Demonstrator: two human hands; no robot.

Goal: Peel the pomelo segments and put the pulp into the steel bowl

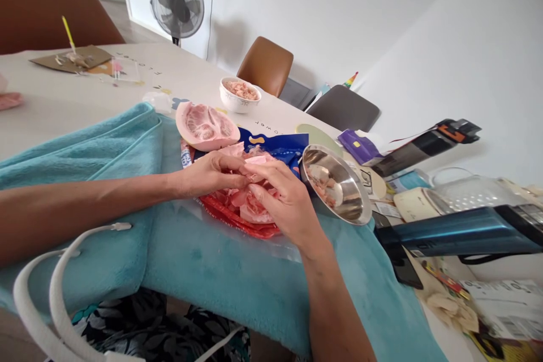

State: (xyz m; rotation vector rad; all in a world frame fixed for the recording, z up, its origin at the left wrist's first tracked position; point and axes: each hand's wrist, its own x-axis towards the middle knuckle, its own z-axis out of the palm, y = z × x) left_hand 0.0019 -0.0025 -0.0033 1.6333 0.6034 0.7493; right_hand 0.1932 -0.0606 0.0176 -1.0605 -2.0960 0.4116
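My left hand (pixel 214 172) and my right hand (pixel 286 195) meet above a pile of pink pomelo peel and membrane scraps (pixel 250 203). The fingers of both are closed in a pinch, tip to tip, on a small pale pink piece of pomelo (pixel 257 160), mostly hidden by the fingers. The scraps lie on a red and blue plastic bag (pixel 241 229). Behind my left hand rests a hollow pomelo rind (pixel 207 124), its inside facing up. To the right of my right hand a steel bowl (pixel 339 184) leans tilted, holding some pomelo flesh.
A white bowl (pixel 240 103) full of pomelo flesh stands farther back. Under the work lies a teal towel (pixel 229 277). A blue bottle (pixel 449 232), a dark bottle (pixel 424 147) and a phone (pixel 405 268) crowd the right side. Cardboard (pixel 95 56) lies at the far left.
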